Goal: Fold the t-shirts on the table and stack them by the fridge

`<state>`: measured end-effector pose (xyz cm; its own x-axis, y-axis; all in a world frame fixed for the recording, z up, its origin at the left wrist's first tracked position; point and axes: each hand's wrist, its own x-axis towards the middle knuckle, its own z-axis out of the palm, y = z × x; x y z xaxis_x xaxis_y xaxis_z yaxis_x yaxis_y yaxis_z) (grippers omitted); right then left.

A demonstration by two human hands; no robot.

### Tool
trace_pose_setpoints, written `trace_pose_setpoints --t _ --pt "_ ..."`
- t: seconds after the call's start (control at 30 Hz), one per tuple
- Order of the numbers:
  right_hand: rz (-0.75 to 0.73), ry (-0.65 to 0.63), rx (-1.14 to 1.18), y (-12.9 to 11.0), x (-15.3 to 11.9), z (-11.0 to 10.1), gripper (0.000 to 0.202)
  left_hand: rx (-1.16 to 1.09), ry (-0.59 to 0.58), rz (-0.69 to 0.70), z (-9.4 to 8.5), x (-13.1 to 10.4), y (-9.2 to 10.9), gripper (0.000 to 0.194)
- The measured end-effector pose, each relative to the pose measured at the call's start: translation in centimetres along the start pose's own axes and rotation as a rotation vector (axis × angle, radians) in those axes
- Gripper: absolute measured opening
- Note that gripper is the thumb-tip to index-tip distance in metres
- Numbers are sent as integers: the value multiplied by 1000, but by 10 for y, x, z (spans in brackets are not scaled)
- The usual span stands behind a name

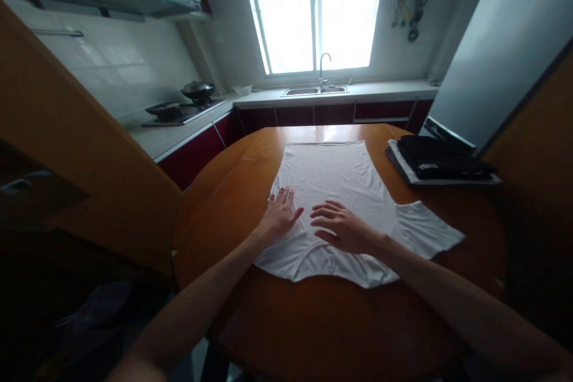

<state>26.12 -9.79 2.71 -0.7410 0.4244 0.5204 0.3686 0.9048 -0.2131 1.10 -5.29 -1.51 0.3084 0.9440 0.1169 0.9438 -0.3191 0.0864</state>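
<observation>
Left hand (pixel 278 216): fingers extended, palm down on the white shirt (pixel 329 173). Right hand (pixel 340 225): fingers loosely spread over it; contact not confirmed. Neither grips anything. The shirt lies mid-bench (pixel 224 209), collar nearest the person. Progress, as judged: body spread, left side apparently tucked in; right sleeve (pixel 427 227) outstretched, creases left. Folded clothes (pixel 439 158) are stacked at right.

The shirt (pixel 331 173) is matt cloth (lightly wrinkled), the table (pixel 331 322) smooth, glossy wood, the tap (pixel 321 69) shiny metal.
</observation>
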Motion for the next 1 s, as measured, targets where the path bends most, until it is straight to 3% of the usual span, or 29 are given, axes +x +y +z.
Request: trace_pose_setpoints --t 0.13,0.23,0.4,0.57,0.67,0.77,0.9,1.0 --pt "21 49 -27 3 3 -10 20 7 -75 11 4 1 -1 79" --pt "138 95 -57 6 3 -32 20 39 -80 3 7 4 -4 78" --pt "681 271 -118 24 -22 -93 21 65 -81 8 14 10 -12 78" --pt "1246 146 -325 50 -103 -132 20 60 -67 4 19 13 -14 79" --pt "1475 1 -452 57 -158 -134 24 54 -72 -5 20 15 -15 80" --pt "1569 -21 -458 54 -195 -128 27 58 -61 5 21 15 -15 80" --pt "1621 55 -419 47 -210 -118 31 70 -41 -2 22 15 -15 78" --pt "1575 51 -413 46 -208 -110 26 72 -59 0 21 15 -15 80"
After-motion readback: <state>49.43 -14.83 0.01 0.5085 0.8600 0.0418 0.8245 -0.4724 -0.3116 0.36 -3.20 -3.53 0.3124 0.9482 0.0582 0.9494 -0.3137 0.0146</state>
